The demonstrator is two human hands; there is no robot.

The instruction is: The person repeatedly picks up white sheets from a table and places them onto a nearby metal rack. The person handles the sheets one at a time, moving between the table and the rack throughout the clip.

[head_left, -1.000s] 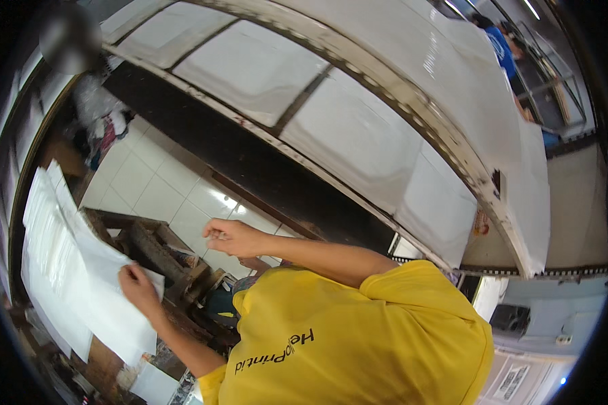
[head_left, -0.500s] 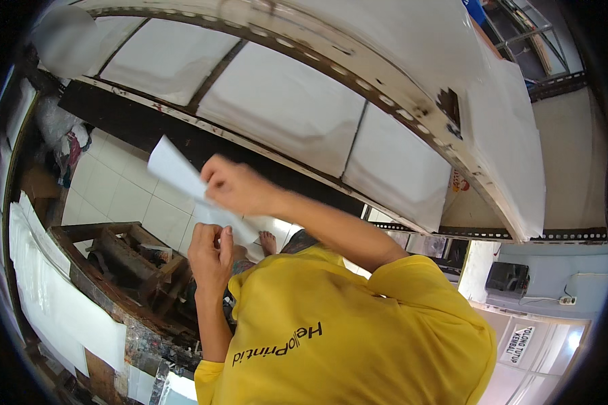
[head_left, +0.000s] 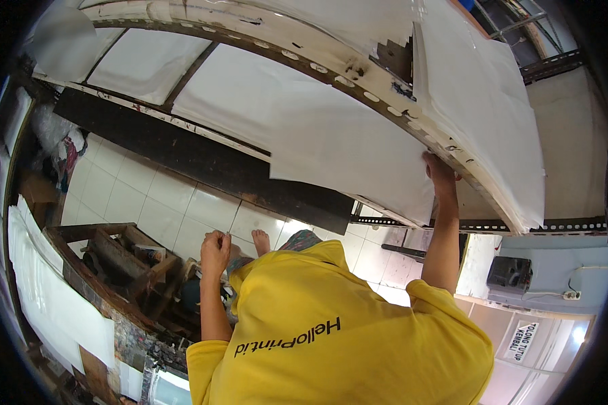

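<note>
Far left: layered white paper sheets, overlapping in a pile. Beside them, a worn dark-brown open wooden frame; beyond it, pale square-tiled floor. Long flat black board runs below the shelf edge. Bare left hand above the floor, near a bare foot; grip closed in, fingers curled. Mid-frame: yellow cloth T-shirt, one slanting line of dark printed lettering, clear enough to read. Large white paper sheet lies at the shelf, lower left corner jutting over the black board. Bare right hand at the sheet's right edge, just under the whitish slotted rail; fingers partly hidden, cannot tell whether grip is closed on paper. Far right: black boxy device on the wall; below, tilted white rectangular sign, two lines of dark capitals, legible.
</note>
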